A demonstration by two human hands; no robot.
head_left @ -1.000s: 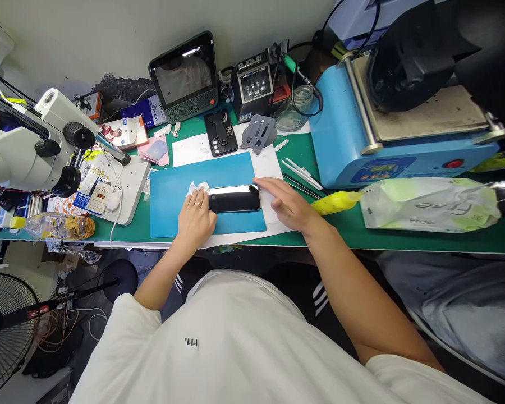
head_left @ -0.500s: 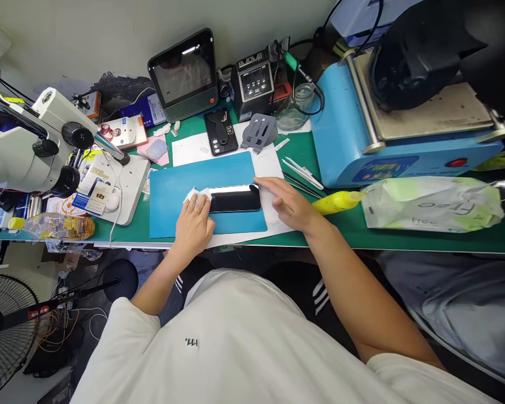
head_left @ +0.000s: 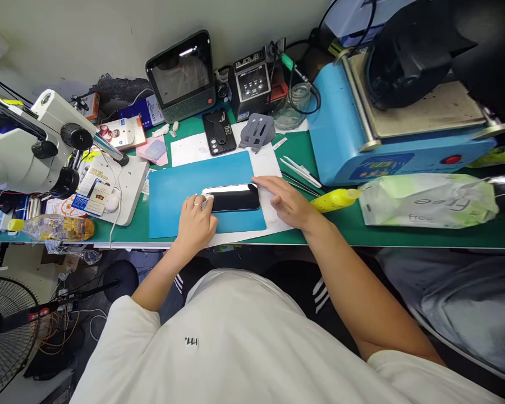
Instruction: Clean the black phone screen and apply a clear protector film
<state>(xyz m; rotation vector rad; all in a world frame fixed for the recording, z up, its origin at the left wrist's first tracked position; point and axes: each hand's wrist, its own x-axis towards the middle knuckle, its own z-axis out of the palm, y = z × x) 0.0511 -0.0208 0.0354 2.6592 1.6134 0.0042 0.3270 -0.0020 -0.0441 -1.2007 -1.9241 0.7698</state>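
A phone (head_left: 233, 199) with a dark glossy screen lies lengthwise on a blue mat (head_left: 172, 185). At its left end is my left hand (head_left: 197, 219), fingers curled over a white wipe (head_left: 209, 197); only a small bit of the wipe shows. On the other side rests my right hand (head_left: 288, 202), its fingers stretched out and holding nothing. The index fingertip there reaches the phone's upper right corner. Beyond the mat lie a black phone case (head_left: 219, 133) and a grey folding stand (head_left: 257, 132) on white paper.
Tweezers (head_left: 301, 171) and a yellow bottle (head_left: 334, 200) lie right of my right hand, before a blue heated-plate machine (head_left: 345, 134). A wipes pack (head_left: 429, 201) sits at the front edge. To the left are a microscope (head_left: 59, 140) and an oil-coloured bottle (head_left: 59, 226).
My left fingers have drawn in and curled, and the wipe that was spread under them is now mostly hidden. My right hand keeps its place at the phone's right end.
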